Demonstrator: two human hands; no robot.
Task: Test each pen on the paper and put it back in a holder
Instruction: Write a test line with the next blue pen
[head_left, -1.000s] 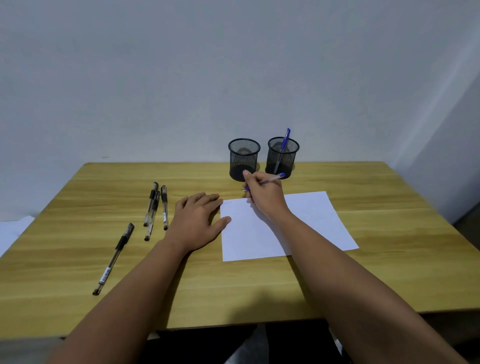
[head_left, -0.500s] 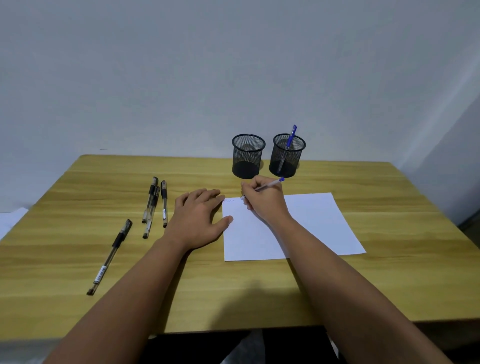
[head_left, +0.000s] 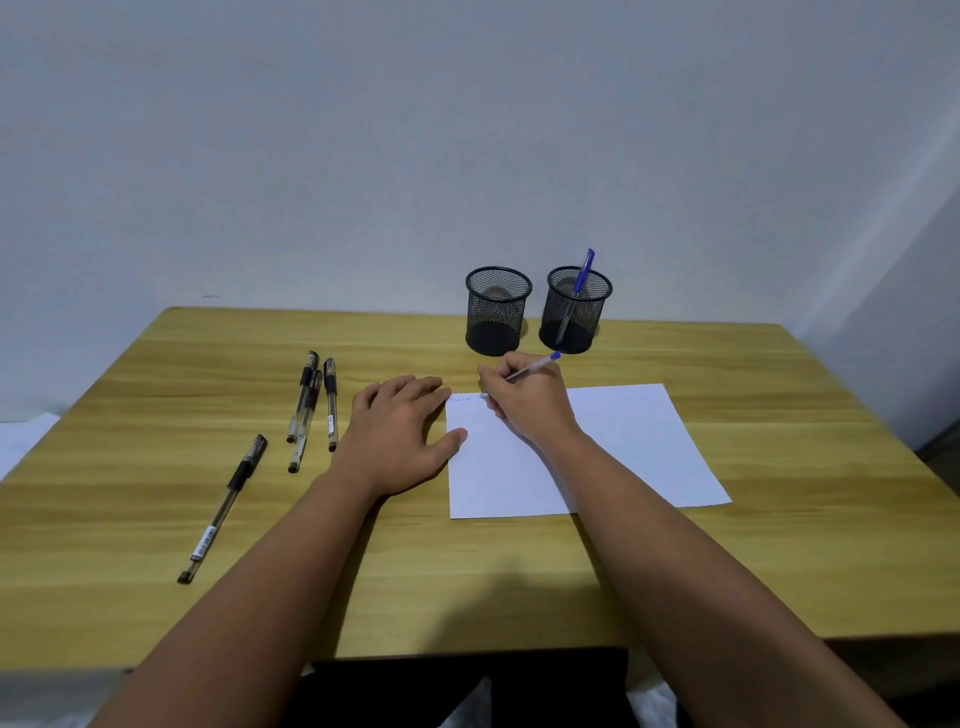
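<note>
Near the paper's (head_left: 613, 447) far-left corner, the right hand (head_left: 524, 400) pinches a blue-capped pen (head_left: 535, 365) low on its barrel; light, stiff, probably slick. The left hand (head_left: 400, 436) lies open, thumb pinning the sheet.

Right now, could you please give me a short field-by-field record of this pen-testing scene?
Right hand: grips a blue pen, tip at the paper's top-left corner
Left hand: flat, palm down, thumb on the paper's left edge
Paper: white sheet with a small mark near the top-left corner
Left holder: black mesh, no pens seen inside
Right holder: black mesh, one blue pen leaning inside
Untested pens: four black pens lying on the table, left of the hands
</note>
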